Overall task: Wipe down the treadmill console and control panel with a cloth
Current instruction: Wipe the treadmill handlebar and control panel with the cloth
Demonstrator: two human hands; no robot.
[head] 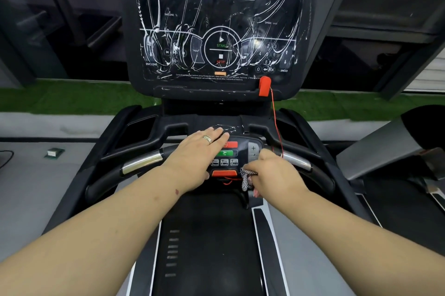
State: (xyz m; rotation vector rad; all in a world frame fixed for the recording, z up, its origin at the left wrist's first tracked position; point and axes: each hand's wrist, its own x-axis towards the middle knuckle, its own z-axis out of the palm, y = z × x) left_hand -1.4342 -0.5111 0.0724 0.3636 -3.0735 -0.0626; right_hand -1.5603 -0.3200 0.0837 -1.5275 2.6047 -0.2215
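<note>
Two hands on the control panel [225, 153]: left hand [197, 153] lies flat, fingers straight, right hand [272, 170] grips the bunched cloth [246, 178] at its lower right edge. Looks like panel wiping; console [220, 28] above probably needs doing next, it's still streaky

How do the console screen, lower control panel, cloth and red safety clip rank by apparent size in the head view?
1. console screen
2. lower control panel, though the hands partly cover it
3. cloth and red safety clip: they look alike, and the cloth is bunched in the right hand.
</note>
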